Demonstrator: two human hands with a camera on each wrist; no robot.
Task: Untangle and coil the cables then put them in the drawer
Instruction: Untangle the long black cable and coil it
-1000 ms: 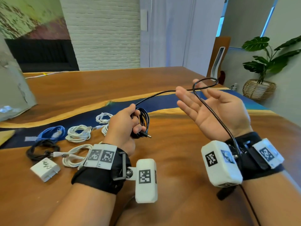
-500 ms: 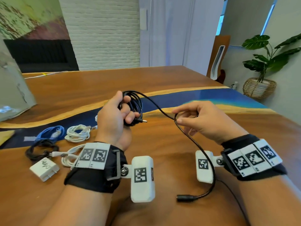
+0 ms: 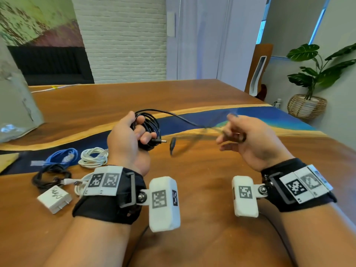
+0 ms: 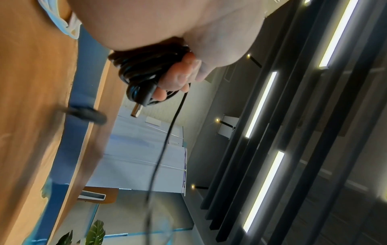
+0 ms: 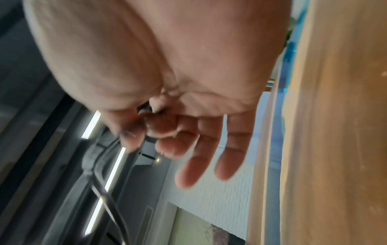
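Left hand [image 3: 128, 140] grips black cable [image 3: 152, 125] coil; right hand [image 3: 250, 139] pinches its loose end.

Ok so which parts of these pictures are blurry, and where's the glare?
Head view: the right hand and the loose end of the black cable are smeared by motion, while the left hand and its coil are sharp. Left wrist view: the ceiling light strips glare brightly, and the swinging plug is blurred. Right wrist view: soft all over, fingers streaked.

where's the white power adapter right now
In the head view the white power adapter lies on the wooden table at lower left, just in front of a black cable coil, left of the left wrist.
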